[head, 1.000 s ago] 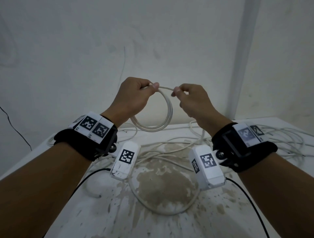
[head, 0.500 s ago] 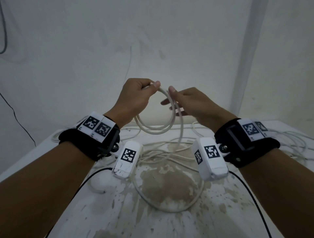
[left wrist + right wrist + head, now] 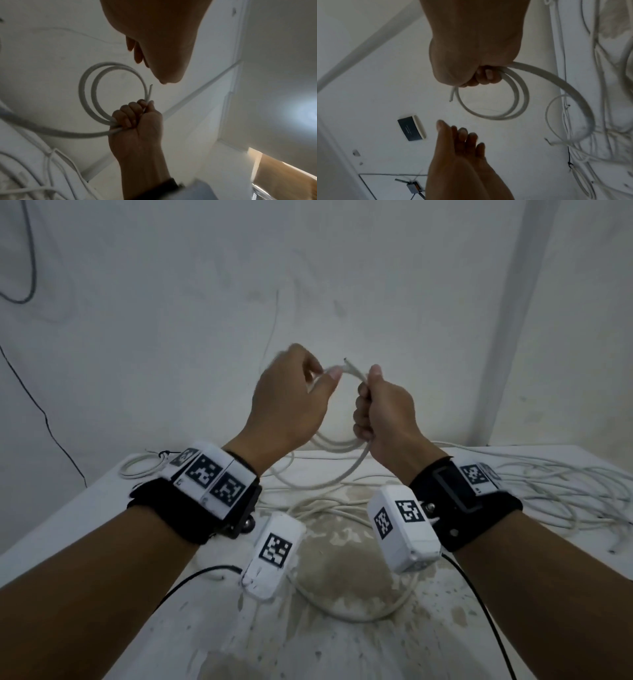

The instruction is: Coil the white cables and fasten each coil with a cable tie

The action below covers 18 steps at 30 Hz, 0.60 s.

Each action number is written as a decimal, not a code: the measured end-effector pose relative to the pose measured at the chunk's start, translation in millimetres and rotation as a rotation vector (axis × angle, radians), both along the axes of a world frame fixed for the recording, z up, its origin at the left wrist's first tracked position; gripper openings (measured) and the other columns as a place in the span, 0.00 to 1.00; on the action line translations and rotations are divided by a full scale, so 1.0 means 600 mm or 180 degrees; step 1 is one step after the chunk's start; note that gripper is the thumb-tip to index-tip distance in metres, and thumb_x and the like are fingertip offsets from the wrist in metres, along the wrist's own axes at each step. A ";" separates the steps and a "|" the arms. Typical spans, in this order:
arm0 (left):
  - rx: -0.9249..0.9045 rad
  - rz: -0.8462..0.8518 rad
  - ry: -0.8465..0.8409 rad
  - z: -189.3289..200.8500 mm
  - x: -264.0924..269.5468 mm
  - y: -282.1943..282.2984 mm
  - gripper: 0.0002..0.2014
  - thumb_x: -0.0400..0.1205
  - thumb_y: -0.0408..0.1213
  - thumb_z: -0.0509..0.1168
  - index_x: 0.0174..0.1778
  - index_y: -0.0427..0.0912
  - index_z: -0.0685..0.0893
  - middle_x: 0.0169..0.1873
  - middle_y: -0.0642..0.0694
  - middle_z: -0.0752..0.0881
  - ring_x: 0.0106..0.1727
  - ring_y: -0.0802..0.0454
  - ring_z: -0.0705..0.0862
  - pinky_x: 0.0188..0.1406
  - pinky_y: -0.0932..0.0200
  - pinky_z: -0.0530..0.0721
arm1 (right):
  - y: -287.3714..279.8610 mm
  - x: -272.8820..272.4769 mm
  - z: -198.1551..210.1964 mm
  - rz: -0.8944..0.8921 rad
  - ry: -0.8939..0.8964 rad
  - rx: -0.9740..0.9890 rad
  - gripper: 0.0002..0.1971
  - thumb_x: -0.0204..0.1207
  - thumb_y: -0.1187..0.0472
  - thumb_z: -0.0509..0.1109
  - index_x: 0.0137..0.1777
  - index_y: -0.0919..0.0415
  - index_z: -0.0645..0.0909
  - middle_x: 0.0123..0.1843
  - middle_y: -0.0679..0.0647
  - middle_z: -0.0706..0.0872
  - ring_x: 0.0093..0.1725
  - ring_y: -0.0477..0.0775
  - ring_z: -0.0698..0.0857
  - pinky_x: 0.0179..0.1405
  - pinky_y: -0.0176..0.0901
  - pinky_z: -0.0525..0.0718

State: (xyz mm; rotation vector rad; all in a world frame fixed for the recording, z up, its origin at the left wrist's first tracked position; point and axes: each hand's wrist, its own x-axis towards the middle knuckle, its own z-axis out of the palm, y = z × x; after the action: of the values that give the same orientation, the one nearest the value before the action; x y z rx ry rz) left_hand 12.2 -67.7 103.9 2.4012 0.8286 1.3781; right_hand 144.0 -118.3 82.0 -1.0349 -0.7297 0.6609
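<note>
right hand (image 3: 383, 412) fisting white cable (image 3: 89, 86) — left hand (image 3: 287, 402) apart

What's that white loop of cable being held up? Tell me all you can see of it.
The white cable coil is a smooth, round cable, plastic-sheathed by the look of it, wound into about two loops. The right hand grips the loops in a closed fist, holding them in the air above the table. A short cut end sticks out past the fist. The uncoiled tail hangs down towards the table. The left hand is close by, fingers straight, not holding it.
</note>
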 end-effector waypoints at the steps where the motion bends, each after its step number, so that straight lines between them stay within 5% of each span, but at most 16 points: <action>1: -0.0087 -0.0132 0.0162 0.000 -0.003 -0.014 0.15 0.86 0.51 0.63 0.41 0.43 0.82 0.33 0.53 0.82 0.35 0.58 0.80 0.40 0.58 0.75 | 0.001 0.002 0.001 -0.0073 0.0115 0.0148 0.23 0.90 0.47 0.54 0.33 0.56 0.69 0.18 0.46 0.64 0.16 0.47 0.60 0.16 0.37 0.60; 3: -0.0793 -0.0481 0.0809 -0.008 -0.006 -0.041 0.21 0.89 0.47 0.59 0.35 0.40 0.85 0.24 0.52 0.84 0.25 0.57 0.81 0.30 0.62 0.74 | 0.000 0.007 0.006 -0.0177 0.0396 0.0423 0.23 0.90 0.47 0.54 0.33 0.56 0.68 0.19 0.47 0.64 0.17 0.47 0.60 0.17 0.38 0.60; 5: -0.1895 -0.0742 0.1238 -0.024 -0.009 -0.058 0.23 0.91 0.48 0.55 0.43 0.38 0.88 0.29 0.48 0.90 0.28 0.55 0.88 0.25 0.65 0.78 | 0.000 0.010 0.011 -0.0171 0.0721 0.0653 0.23 0.89 0.46 0.54 0.34 0.56 0.69 0.20 0.47 0.63 0.18 0.47 0.60 0.17 0.38 0.60; 8: -0.2922 -0.0726 0.0363 -0.042 -0.005 -0.052 0.23 0.91 0.47 0.53 0.57 0.27 0.82 0.43 0.36 0.92 0.41 0.46 0.93 0.30 0.58 0.90 | -0.001 0.007 0.015 0.0018 0.1147 0.0887 0.23 0.89 0.44 0.55 0.35 0.56 0.69 0.22 0.48 0.61 0.19 0.47 0.59 0.17 0.38 0.62; 12: -0.2992 -0.0592 -0.1262 -0.038 0.004 -0.021 0.15 0.90 0.35 0.57 0.51 0.27 0.83 0.52 0.27 0.88 0.48 0.38 0.92 0.40 0.52 0.93 | -0.003 -0.007 0.010 0.0191 0.1379 0.0921 0.23 0.88 0.43 0.55 0.35 0.57 0.70 0.25 0.48 0.60 0.20 0.47 0.58 0.16 0.38 0.63; 15: -0.2783 -0.0526 -0.1745 -0.026 0.008 -0.012 0.10 0.88 0.30 0.61 0.44 0.31 0.84 0.47 0.32 0.90 0.48 0.41 0.92 0.41 0.54 0.92 | -0.002 -0.019 0.001 0.0280 0.1446 0.0885 0.22 0.88 0.43 0.57 0.36 0.57 0.71 0.25 0.49 0.60 0.20 0.47 0.59 0.17 0.38 0.65; 18: -0.2643 -0.0447 -0.1995 -0.025 0.012 -0.019 0.10 0.89 0.35 0.59 0.49 0.34 0.82 0.44 0.37 0.91 0.43 0.46 0.93 0.44 0.51 0.92 | -0.002 -0.024 -0.005 0.0401 0.1516 0.0866 0.22 0.87 0.43 0.59 0.37 0.58 0.72 0.25 0.49 0.62 0.21 0.48 0.60 0.20 0.39 0.69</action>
State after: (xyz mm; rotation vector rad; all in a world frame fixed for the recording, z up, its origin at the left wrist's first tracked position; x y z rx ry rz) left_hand 19.1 -79.1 88.8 1.2797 0.8062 1.2649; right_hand 129.4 -119.3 78.8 -0.5530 -0.4509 0.8526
